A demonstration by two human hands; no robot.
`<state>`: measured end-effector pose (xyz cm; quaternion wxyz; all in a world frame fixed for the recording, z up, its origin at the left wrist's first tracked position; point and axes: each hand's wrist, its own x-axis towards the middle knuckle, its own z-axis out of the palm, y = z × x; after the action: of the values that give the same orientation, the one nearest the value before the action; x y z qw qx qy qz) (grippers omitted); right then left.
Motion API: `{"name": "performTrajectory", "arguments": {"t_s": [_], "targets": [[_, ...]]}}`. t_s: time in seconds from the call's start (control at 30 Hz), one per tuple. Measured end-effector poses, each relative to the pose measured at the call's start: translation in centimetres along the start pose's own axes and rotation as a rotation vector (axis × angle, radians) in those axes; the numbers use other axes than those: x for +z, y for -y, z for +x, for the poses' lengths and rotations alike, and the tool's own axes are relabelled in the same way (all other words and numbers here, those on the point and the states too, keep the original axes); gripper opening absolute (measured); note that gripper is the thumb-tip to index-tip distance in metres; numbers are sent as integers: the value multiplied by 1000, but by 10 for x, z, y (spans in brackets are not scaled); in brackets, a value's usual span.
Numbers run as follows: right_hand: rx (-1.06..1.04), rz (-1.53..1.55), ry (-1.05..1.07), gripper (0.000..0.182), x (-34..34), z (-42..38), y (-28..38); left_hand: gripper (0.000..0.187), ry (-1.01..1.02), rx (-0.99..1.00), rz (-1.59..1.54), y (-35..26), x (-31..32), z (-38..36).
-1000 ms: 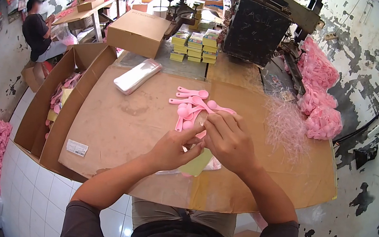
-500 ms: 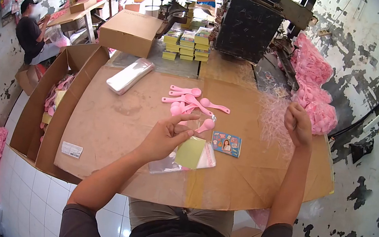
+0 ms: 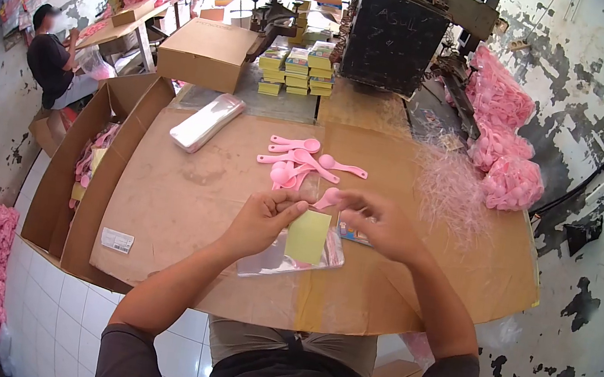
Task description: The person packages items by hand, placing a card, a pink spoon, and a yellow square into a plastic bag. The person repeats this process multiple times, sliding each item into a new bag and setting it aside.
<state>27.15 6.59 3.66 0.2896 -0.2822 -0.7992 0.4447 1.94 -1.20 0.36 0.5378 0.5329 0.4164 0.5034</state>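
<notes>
My left hand (image 3: pixel 267 218) pinches the top edge of a yellow-green card (image 3: pixel 307 237) between thumb and fingers. Beneath the card lies a stack of clear plastic bags (image 3: pixel 260 264), partly covered by it. My right hand (image 3: pixel 378 226) is just right of the card, fingers bent and apart, slightly blurred, with nothing visible in them. It partly hides a small blue printed card (image 3: pixel 352 230) on the cardboard. A pink measuring spoon (image 3: pixel 327 198) lies between the two hands. Just beyond are several more pink measuring spoons (image 3: pixel 298 163) in a loose pile.
Cardboard (image 3: pixel 183 210) covers the table. On it sit a bundle of clear bags (image 3: pixel 207 123) and plastic shreds (image 3: pixel 453 186). Card stacks (image 3: pixel 297 68), a closed carton (image 3: pixel 205 51) and a black machine (image 3: pixel 392 39) stand behind. Left is an open box (image 3: pixel 75 211); two people sit farther off.
My right hand has swung down and left from the shreds to beside the yellow-green card, now overlapping the blue printed card. My left hand keeps its pinch, its index finger now curled in.
</notes>
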Motion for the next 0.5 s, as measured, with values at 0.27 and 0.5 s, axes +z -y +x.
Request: {"name": "performTrajectory", "arguments": {"t_s": [0.27,0.5], "targets": [[153,446,21,26,19,10,-7,29,-21,2,21,-6,-1,-2],[180,537,-20,15,19,2,-8,25,-50,36,18,2,1,-1]]}}
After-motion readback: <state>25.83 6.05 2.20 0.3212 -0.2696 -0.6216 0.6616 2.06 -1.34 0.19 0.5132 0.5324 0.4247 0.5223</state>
